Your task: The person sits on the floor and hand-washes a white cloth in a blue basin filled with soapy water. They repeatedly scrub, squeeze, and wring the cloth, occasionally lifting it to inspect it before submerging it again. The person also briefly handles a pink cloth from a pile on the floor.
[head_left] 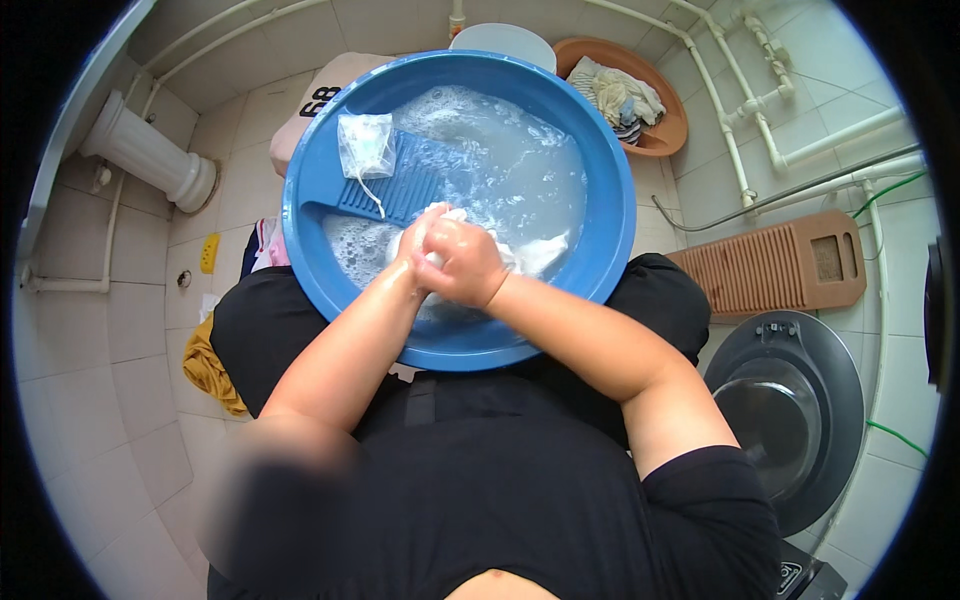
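Note:
A large blue basin (625,200) of cloudy, sudsy water stands between my knees. My left hand (412,245) and my right hand (462,262) are pressed together over its near part, fingers closed around a wet white cloth (540,255). Part of this cloth bunches between my hands, and the rest trails rightward into the water. Foam clings to my fingers. Beyond my hands, a ridged blue washboard (400,195) slopes at the basin's left side. On its upper part lies a clear plastic pouch (366,145) with a white cord hanging from it.
A brown basin (675,130) of clothes sits at the back right, beside a white round lid or tub (503,42). To the right are a brown washboard (765,265) and a dark round appliance (785,430). Mustard cloth (212,365) lies left; white pipes (745,120) line the walls.

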`<state>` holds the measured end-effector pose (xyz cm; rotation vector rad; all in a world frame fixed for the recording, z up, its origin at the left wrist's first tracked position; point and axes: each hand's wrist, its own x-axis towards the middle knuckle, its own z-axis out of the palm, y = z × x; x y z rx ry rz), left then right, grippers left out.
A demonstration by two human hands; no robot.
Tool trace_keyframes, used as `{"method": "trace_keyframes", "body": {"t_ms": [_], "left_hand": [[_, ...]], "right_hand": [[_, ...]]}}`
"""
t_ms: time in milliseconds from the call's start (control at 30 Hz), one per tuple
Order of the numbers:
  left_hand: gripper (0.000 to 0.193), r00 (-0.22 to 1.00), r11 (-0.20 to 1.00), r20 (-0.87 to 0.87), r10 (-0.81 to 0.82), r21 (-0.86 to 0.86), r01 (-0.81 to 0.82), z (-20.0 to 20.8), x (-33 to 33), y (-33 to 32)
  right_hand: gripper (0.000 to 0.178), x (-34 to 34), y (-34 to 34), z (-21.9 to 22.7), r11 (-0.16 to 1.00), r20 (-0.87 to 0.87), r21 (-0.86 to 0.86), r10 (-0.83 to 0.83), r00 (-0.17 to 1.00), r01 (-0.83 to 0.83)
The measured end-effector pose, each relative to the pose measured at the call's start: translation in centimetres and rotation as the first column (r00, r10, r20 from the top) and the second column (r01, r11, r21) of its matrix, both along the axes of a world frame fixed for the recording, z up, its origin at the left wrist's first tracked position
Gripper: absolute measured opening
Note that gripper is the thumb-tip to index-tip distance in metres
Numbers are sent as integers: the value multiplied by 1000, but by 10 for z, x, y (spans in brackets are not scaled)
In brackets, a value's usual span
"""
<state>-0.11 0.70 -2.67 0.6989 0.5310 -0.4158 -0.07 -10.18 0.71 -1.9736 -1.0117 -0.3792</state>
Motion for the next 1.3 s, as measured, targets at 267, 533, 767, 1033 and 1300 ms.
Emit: {"method": "trace_keyframes", "body": {"t_ms": [267, 533, 767, 1033, 1300], "left_hand": [[23, 991, 972, 44, -127, -192, 133, 16, 2, -13], [23, 943, 917, 116, 313, 221, -332, 8, 8, 10], [36, 983, 928, 54, 173, 324, -181, -2, 14, 1], [38, 966, 999, 255, 39, -6, -39, -25, 7, 14], [30, 993, 982, -54, 100, -156, -108, 17, 3, -23]], "right_hand": [[35, 92, -64, -48, 873, -299, -235, -483, 823, 427], [64, 96, -82, -49, 726, -779, -597, -424, 461, -342], [51, 84, -65, -61, 991, -733, -104, -135, 667, 86], [42, -20, 7, 27, 987, -17, 9, 163, 986, -163], [20, 28, -12, -9, 947, -199, -127, -314, 928, 293]]}}
